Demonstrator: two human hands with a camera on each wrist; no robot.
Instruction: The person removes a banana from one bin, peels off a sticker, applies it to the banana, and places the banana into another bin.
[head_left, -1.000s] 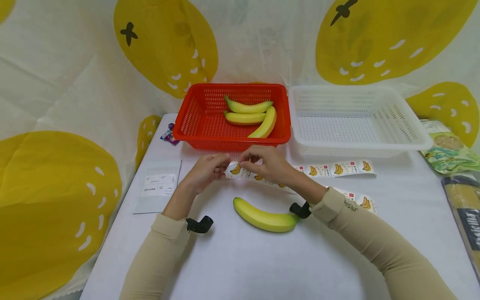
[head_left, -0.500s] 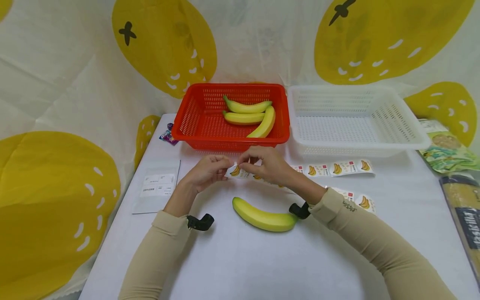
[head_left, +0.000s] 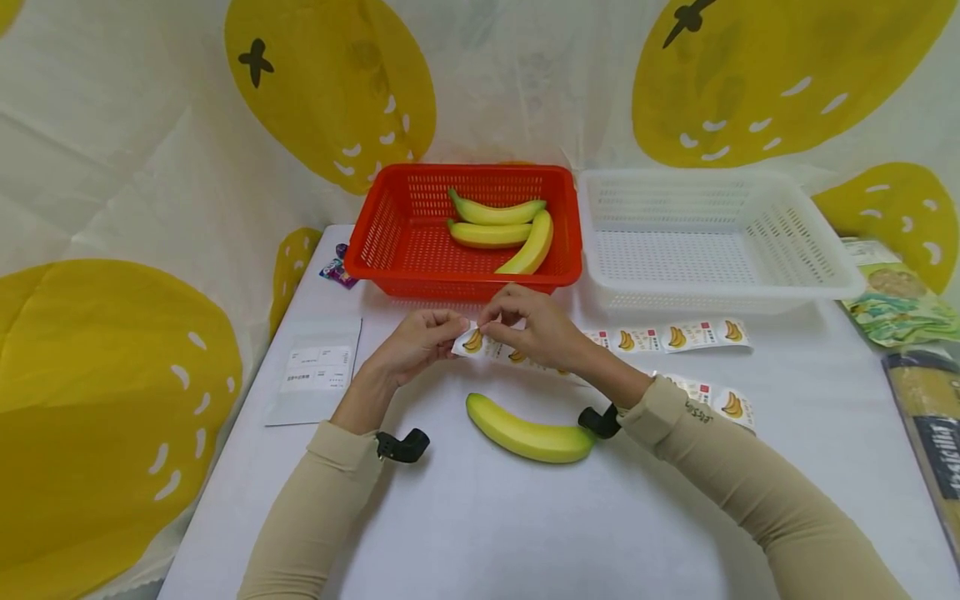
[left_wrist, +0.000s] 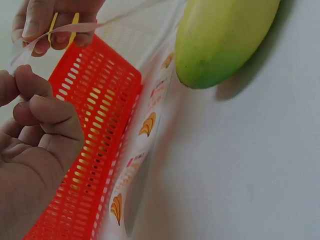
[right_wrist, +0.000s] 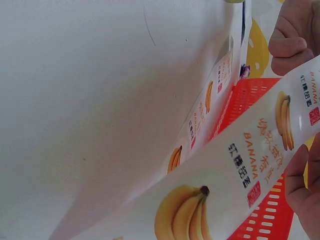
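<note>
Between my two hands, just in front of the red basket, a strip of banana stickers point(right_wrist: 220, 175) is held up off the table. My left hand point(head_left: 415, 343) pinches its left end between thumb and fingers. Close beside it, my right hand point(head_left: 536, 329) pinches the strip's upper edge near the first sticker. In the left wrist view the strip is seen edge-on, running between the fingertips of both hands. A yellow banana point(head_left: 528, 433) with green ends lies on the table nearer to me. More sticker strip point(head_left: 675, 337) trails on the table to the right.
The red basket point(head_left: 390, 287) holds several bananas; a white basket point(head_left: 720, 293) stands right of it. At left lie a grey packet with a label point(head_left: 313, 375) and small purple wrapped sweets point(head_left: 339, 271). Green point(head_left: 900, 300) and brown food bags point(head_left: 930, 417) lie along the right edge.
My left thumb and fingers have closed up at the strip's end. Both hands otherwise stay nearly in place at the strip; the banana and baskets have not moved.
</note>
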